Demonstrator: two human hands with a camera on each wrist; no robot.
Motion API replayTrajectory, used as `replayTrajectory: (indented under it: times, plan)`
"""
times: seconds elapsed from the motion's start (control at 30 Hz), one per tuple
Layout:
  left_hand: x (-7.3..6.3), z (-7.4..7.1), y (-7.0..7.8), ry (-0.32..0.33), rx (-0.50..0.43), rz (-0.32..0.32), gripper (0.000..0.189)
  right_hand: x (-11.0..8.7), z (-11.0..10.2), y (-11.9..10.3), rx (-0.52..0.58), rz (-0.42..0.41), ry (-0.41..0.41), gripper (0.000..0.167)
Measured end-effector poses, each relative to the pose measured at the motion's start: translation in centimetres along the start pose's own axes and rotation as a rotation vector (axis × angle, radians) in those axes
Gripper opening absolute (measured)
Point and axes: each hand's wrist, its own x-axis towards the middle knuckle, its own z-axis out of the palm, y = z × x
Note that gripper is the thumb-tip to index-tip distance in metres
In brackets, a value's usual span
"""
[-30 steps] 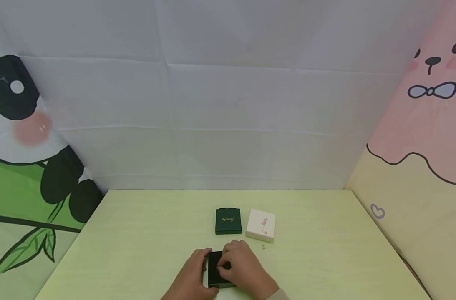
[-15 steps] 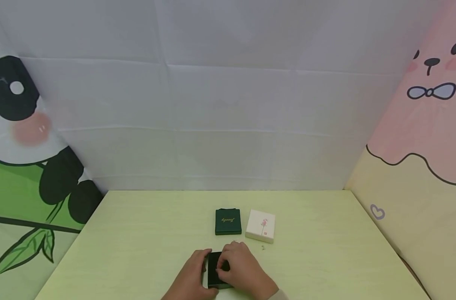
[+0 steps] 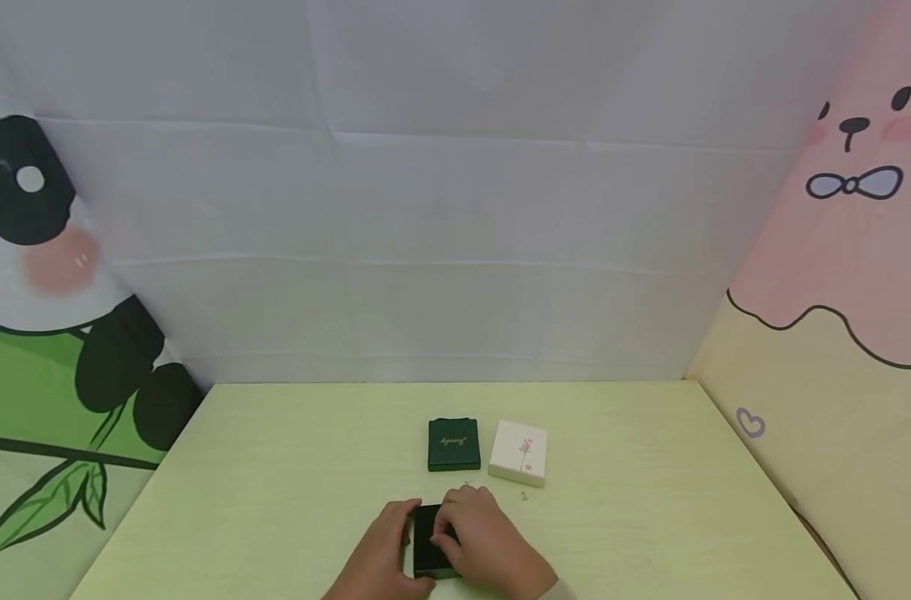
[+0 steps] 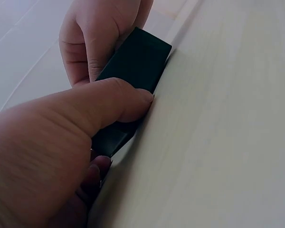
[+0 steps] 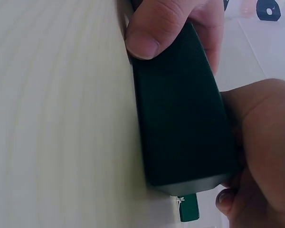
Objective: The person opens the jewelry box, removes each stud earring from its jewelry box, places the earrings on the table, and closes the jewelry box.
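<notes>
A small dark green jewellery box [image 3: 434, 558] with a black inside lies on the table near its front edge. My left hand [image 3: 380, 554] grips its left side; the thumb presses the near wall in the left wrist view. Over the black inside, my right hand [image 3: 481, 533] has thumb and fingertips brought together. Whether anything is between those fingertips is hidden, and the right wrist view shows mostly the green wall [image 5: 180, 118]. Beyond the box lies a tiny silvery piece [image 5: 180, 200], with another tiny piece [image 3: 524, 495] to its right; their kind is too small to tell.
Behind the hands lie a green square lid [image 3: 453, 445] with gold lettering and, to its right, a white box [image 3: 518, 452] with a pink flower print. The pale yellow table [image 3: 290, 467] meets a white cloth [image 3: 440, 317] at the back; printed cloths hang at both sides.
My right fingers shift very slightly over the black inside. The left hand stays on the box, and the whole view drifts slightly.
</notes>
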Motion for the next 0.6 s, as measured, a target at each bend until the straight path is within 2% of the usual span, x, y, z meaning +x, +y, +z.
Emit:
replayTrajectory:
  times: [0.3,0.6]
  plan:
    - [-0.04,0.01,-0.25,0.008,0.003,0.040,0.099,-0.10,0.04,0.09,0.057,0.026,-0.005,0.015]
    - [-0.08,-0.03,-0.19,0.009,-0.003,0.025,0.097,-0.07,0.08,0.33,0.086,0.034,0.032,0.015]
